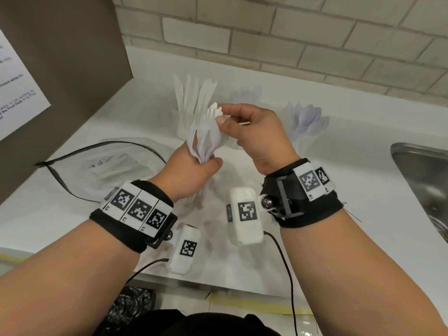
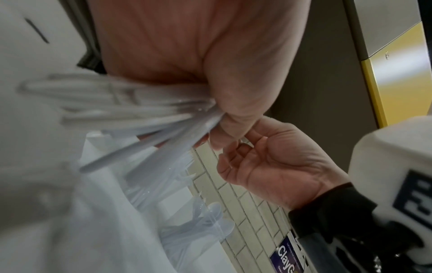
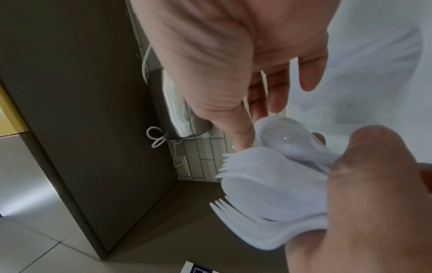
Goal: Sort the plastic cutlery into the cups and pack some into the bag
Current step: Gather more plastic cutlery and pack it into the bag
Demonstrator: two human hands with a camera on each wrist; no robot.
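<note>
White counter (image 1: 315, 214) — three cups (image 1: 306, 139), one bag (image 1: 109, 163); left hand (image 1: 191, 170) fingers clamped on cutlery bunch (image 1: 206, 139), right hand (image 1: 257, 134) pinching one.

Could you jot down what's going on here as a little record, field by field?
Left hand: grips a bundle of white plastic cutlery by the handles
Right hand: pinches one piece at the bundle's top
Cups: knives cup, forks cup, spoons cup, along the back of the counter
Bag: clear, lying on the counter, left
Sink: right edge

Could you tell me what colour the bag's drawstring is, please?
Black; the drawstring loops around the clear bag, clearest in the head view.
</note>
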